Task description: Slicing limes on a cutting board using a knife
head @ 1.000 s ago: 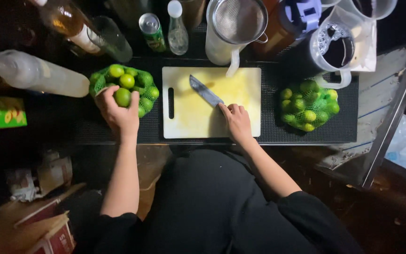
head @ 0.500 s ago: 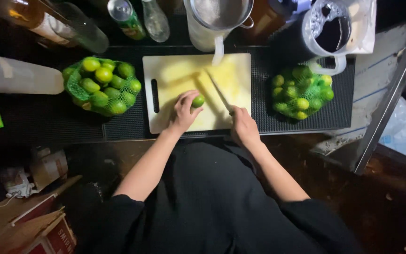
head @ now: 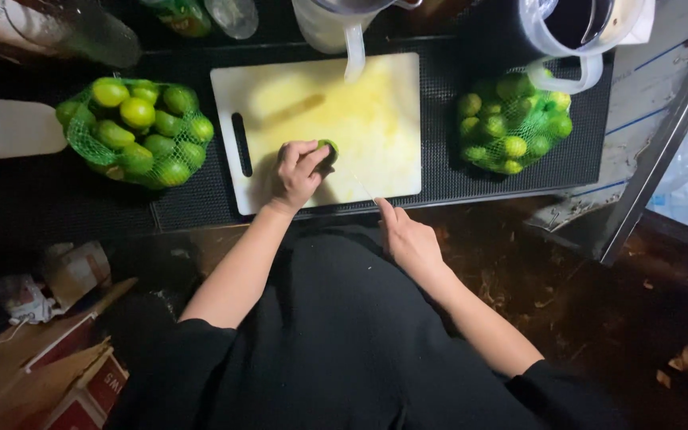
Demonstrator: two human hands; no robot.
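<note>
Pinning a single green lime (head: pixel 329 150) against the pale cutting board (head: pixel 376 103), the left hand (head: pixel 298 171) is curled over it, fingers (head: pixel 312 159) clamped on the fruit's near side. The right hand (head: pixel 408 239) is held just off the board's near edge, closed around a knife handle, the thin blade (head: pixel 362 187) angled up and leftward toward the lime. The lime is thus placed beyond the blade tip, nearer the left hand.

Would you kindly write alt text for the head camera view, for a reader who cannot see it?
Seen from above, a person's left hand holds a small green lime on a pale yellow plastic cutting board, while the right hand holds a thin knife at the board's near edge. Green mesh bags of limes lie left and right of the board.
</note>
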